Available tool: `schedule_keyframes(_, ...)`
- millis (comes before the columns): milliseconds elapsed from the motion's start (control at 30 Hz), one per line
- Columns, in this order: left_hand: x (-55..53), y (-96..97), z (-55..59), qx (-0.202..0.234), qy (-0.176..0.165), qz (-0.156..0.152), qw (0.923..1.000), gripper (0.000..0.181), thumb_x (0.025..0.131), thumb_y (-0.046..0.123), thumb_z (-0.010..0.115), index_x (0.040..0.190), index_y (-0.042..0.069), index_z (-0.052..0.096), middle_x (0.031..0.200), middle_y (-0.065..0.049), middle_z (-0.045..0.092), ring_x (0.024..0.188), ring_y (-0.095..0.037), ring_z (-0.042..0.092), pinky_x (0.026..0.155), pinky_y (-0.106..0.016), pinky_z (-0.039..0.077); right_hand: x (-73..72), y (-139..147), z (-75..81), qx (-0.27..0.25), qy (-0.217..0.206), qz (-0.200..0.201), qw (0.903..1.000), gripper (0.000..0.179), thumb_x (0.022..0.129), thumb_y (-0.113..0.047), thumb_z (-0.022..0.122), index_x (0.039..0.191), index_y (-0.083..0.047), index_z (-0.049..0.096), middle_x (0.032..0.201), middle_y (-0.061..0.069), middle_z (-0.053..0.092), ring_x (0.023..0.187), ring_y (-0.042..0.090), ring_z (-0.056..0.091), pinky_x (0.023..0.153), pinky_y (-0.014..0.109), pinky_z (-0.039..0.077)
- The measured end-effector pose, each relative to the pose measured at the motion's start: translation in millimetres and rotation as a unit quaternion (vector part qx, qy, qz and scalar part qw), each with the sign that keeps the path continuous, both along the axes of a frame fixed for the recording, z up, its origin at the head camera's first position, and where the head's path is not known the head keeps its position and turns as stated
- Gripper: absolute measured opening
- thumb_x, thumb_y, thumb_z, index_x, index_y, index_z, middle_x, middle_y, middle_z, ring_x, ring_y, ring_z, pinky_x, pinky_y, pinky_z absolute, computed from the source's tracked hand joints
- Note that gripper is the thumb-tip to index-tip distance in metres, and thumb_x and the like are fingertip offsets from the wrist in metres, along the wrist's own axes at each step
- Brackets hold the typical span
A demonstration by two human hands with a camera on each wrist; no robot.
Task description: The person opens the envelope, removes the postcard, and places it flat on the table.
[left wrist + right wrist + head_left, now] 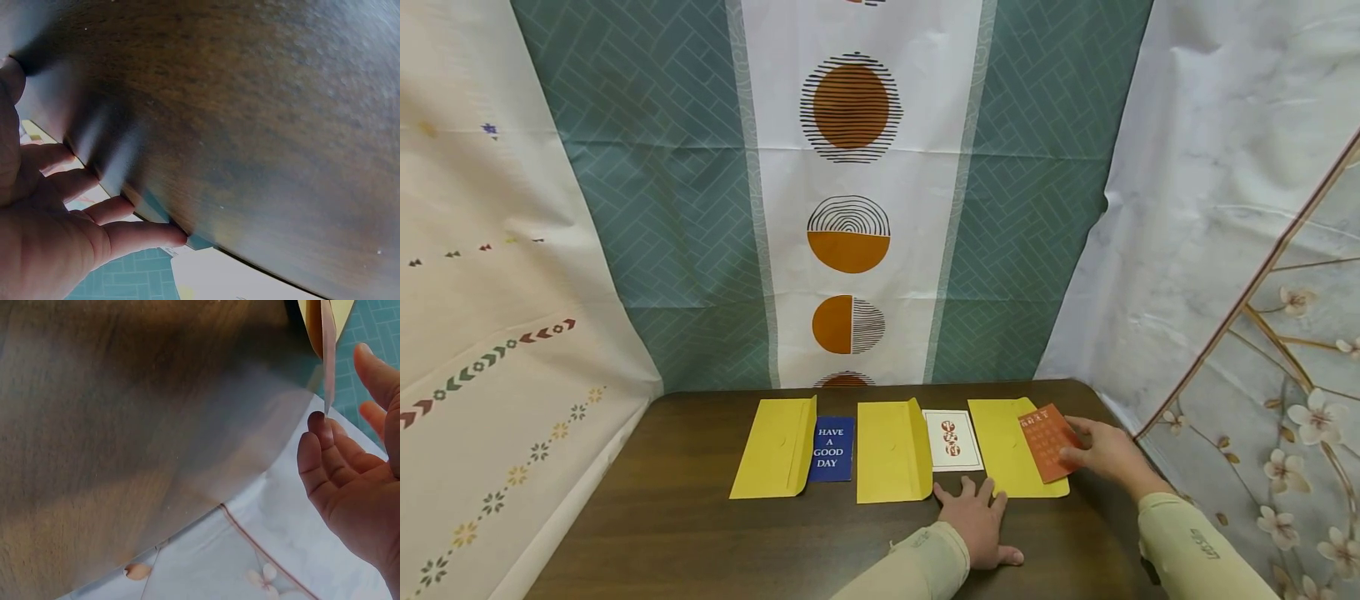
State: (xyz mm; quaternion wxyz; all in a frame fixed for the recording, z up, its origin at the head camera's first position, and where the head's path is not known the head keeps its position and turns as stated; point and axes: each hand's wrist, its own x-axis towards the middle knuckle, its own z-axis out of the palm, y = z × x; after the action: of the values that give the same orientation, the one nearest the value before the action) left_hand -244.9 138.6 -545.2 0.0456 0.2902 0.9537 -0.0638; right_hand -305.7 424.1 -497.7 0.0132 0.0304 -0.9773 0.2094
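At the right of the head view, my right hand point(1108, 450) has thumb and fingers at the right edge of a red card point(1048, 443) with pale printed characters. The card is tilted over the rightmost yellow envelope point(1000, 450). Seen edge-on in the right wrist view, the card point(329, 362) rises from the fingertips point(322, 428). My left hand point(976, 521) rests on the table with fingers spread, its fingertips just below a white card point(966, 429) with red characters. That card lies beside the middle yellow envelope point(883, 450).
Further left, a blue "HAVE A GOOD DAY" card point(832, 450) lies against the left yellow envelope point(771, 450). The dark wooden table point(700, 533) is bordered by a patterned cloth backdrop point(655, 208) behind and a flowered cloth point(1240, 400) on the right.
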Motion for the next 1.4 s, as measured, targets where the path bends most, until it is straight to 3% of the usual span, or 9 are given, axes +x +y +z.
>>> schedule_keyframes(500,5.2,-3.1,10.4,0.004,-0.006,-0.003,1.0,0.084,0.088,0.09,0.052,0.159,0.046,0.045,0.168,0.017,0.04,0.154,-0.024,0.045,0.109,-0.07,0.048,0.1,-1,-3.9,0.011,-0.008,-0.008,0.9999,0.077,0.091,-0.036,0.085,0.149,0.006,0.057,0.139,0.037,0.064,0.125,0.055,0.063,0.1,0.067,0.054)
schedule_keyframes(867,4.7,-2.0,9.9,0.004,-0.01,0.002,0.9999,0.084,0.088,0.09,0.052,0.159,0.046,0.044,0.167,0.018,0.04,0.154,-0.024,0.045,0.11,-0.07,0.047,0.7,-3,-4.3,0.009,-0.028,-0.025,0.9992,0.079,0.092,-0.037,0.085,0.151,0.005,0.055,0.143,0.038,0.06,0.127,0.055,0.061,0.103,0.068,0.052)
schedule_keyframes(1200,-0.6,2.0,-0.7,0.002,-0.005,0.007,1.0,0.084,0.087,0.091,0.052,0.158,0.047,0.046,0.166,0.019,0.041,0.153,-0.024,0.046,0.107,-0.071,0.048,0.5,-3,-6.1,0.01,-0.028,-0.026,0.9992,0.078,0.092,-0.036,0.085,0.151,0.006,0.054,0.141,0.037,0.062,0.123,0.052,0.064,0.101,0.066,0.053)
schedule_keyframes(1400,1.0,0.9,2.6,0.004,-0.008,0.005,0.9999,0.084,0.087,0.091,0.052,0.158,0.047,0.046,0.167,0.018,0.041,0.154,-0.025,0.046,0.108,-0.071,0.047,0.9,-4,-8.4,0.005,-0.034,-0.03,0.9989,0.075,0.092,-0.034,0.084,0.149,0.005,0.056,0.141,0.037,0.062,0.122,0.051,0.064,0.102,0.067,0.053)
